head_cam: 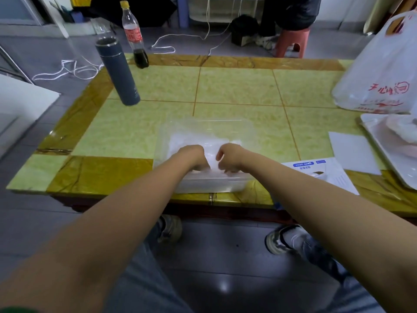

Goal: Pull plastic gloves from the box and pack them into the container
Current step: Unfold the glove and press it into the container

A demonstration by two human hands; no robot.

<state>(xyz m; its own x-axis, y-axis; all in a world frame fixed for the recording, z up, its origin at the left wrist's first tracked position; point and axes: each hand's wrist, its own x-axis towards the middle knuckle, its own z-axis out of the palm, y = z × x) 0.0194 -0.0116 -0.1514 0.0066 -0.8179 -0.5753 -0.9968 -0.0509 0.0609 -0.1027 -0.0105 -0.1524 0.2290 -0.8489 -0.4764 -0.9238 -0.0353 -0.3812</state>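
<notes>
step: packing. Both hands are down inside the container (163,141), working glove film into it; this is not a pull from the box.
left hand (194,157): fingers curled down at the container's near wall, gripping the gloves (191,140). Fingertips are hidden behind the knuckles.
right hand (230,157): same pose just beside the left, thumb tucked in, gripping the same film. A fold of it shows between the two hands.
gloves: a pale crumpled layer across the container floor. Too translucent to count.
container: clear, lid off, on the surface (237,86) at the middle of the near side.
box (316,173): white and blue, lying flat just right of the container, partly under the right forearm. Its opening isn't readable from here.
progress (judgement): partway. There is a layer in already, with wall height left above it.
next move (judgement): flatten the film, let go, then the right hand goes a short way right to the box. Thin film clings, so release cleanly or it lifts back out.
edges: the container's near wall sits close to the surface's near edge, so pulling toward the body could slide it off. The box slightly overhangs that edge.
open room: bare surface left of and beyond the container. The flask (117,73) and cola bottle (135,37) stand well apart at far left.
right side: crowded by a plastic bag (383,68), tray (366,119) and white sheet (352,152).
</notes>
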